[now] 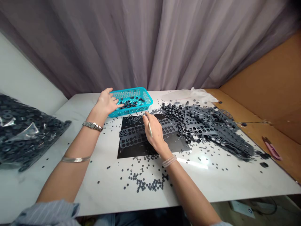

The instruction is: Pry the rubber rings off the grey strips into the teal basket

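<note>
My left hand (pixel 107 102) is at the left end of a turquoise plastic basket (pixel 148 99), fingers spread over its rim and holding nothing. Small black rings and pieces (pixel 129 104) lie inside the basket. My right hand (pixel 154 131) grips a thin pale stick-like tool (pixel 150 128); its working tip is hidden. Under that hand, a dark grey perforated strip (pixel 133 138) with rows of round holes lies across a black mat (pixel 127 153). A few rings still sit at the strip's left end, and my right hand covers its middle.
Tangled punched-out black sheets and rings (pixel 202 122) are heaped on the right. Small black discs (pixel 150 184) scatter over the white table (pixel 103 194). A clear bag of black rings (pixel 21 135) stands left. Pink-handled pliers (pixel 272 149) lie on the right ledge, white plastic (pixel 203 95) behind.
</note>
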Available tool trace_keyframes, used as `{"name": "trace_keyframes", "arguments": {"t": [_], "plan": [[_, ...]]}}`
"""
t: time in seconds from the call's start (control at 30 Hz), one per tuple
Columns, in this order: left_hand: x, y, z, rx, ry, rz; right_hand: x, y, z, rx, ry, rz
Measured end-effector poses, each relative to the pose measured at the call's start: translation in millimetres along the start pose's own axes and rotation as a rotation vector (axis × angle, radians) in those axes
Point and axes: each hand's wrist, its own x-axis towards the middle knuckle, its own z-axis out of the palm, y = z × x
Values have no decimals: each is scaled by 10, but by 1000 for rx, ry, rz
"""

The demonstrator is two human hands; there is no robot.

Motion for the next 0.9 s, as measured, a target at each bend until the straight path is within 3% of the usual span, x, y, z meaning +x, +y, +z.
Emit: {"name": "trace_keyframes", "arguments": {"t": [0.07, 0.17, 0.27, 0.37, 0.5, 0.9], "plan": [[-212, -114, -121, 146, -45, 167, -4, 1, 21, 148, 35, 57], [-532, -330, -302, 608, -127, 397, -11, -3, 67, 350, 16, 150], [-738, -560, -457, 1073, -261, 511, -28, -33, 151, 564, -85, 192], [-805, -736, -547, 1350, -353, 561, -57, -88, 252, 716, -205, 247], [-807, -837, -580, 1499, -394, 586, -92, -131, 330, 621, -274, 236], [-843, -965, -576, 1639, -305, 662, -102, -182, 266, 415, -305, 81]]}}
